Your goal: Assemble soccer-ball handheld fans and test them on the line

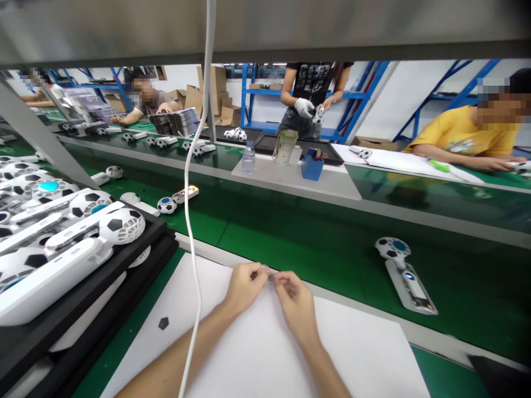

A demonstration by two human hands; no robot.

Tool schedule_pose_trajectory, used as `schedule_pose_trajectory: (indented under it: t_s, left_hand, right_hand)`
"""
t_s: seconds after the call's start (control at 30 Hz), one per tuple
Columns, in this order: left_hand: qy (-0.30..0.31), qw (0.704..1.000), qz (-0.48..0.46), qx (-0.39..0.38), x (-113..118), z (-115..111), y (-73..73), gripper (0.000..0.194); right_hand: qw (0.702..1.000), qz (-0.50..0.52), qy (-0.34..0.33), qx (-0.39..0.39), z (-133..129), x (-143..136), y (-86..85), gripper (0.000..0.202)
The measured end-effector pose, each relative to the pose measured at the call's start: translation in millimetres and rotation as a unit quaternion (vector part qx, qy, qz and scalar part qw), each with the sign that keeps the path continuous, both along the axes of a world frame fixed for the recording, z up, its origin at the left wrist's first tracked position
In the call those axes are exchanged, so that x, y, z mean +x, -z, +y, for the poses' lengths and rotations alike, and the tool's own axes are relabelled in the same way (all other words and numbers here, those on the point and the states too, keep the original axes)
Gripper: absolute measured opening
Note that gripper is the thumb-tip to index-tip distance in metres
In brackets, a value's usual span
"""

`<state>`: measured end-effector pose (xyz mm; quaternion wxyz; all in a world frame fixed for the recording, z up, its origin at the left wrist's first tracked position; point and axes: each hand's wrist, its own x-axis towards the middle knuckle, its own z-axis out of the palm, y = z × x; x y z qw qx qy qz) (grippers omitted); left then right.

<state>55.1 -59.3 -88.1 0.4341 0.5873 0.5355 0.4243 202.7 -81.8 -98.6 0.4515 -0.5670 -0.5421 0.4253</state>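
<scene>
My left hand (245, 286) and my right hand (297, 303) are held close together above the far edge of a white paper sheet (352, 354). Each is closed in a pinch with the fingertips nearly meeting. Between them is a small greyish thing (271, 274), too small and blurred to name. A small black pentagon piece (164, 323) lies on the paper, left of my left forearm. Over to the right, a white device with a football-patterned head (409, 279) rests on the green conveyor belt, its body showing inner parts.
Stacked black trays (155, 235) full of football-patterned devices (122, 225) stand at left. A white cable (188, 204) hangs before me. Across the belt (269, 221) are a water bottle (248, 157), a blue box (312, 165) and several people at work. A metal shelf (290, 33) runs overhead.
</scene>
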Motion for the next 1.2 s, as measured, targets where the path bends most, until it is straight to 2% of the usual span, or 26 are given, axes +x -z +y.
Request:
schedule_pose_trajectory:
  t_s: [0.43,0.7,1.0,1.1,1.2]
  left_hand:
    - [-0.001,1.000,0.004,0.000,-0.4,-0.3,-2.0,0.045]
    - [0.000,1.000,0.005,0.002,-0.4,-0.8,-0.7,0.045]
    - [-0.002,0.999,0.026,0.022,2.8,-1.5,3.3,0.045]
    - [-0.019,0.998,0.052,0.044,-3.6,0.2,-8.8,0.047]
    - [-0.100,0.986,0.102,0.090,-31.2,16.3,-38.8,0.044]
  right_hand:
    - [1.000,0.005,-0.001,0.000,0.4,0.3,1.7,0.023]
    - [1.000,0.005,0.012,0.003,-1.7,-3.0,-3.7,0.021]
    - [1.000,0.015,0.006,0.015,1.9,-0.2,-1.2,0.019]
    - [0.999,0.026,0.010,0.022,2.3,-1.0,-1.3,0.018]
    - [0.999,0.038,0.012,0.025,2.5,-1.7,-0.6,0.016]
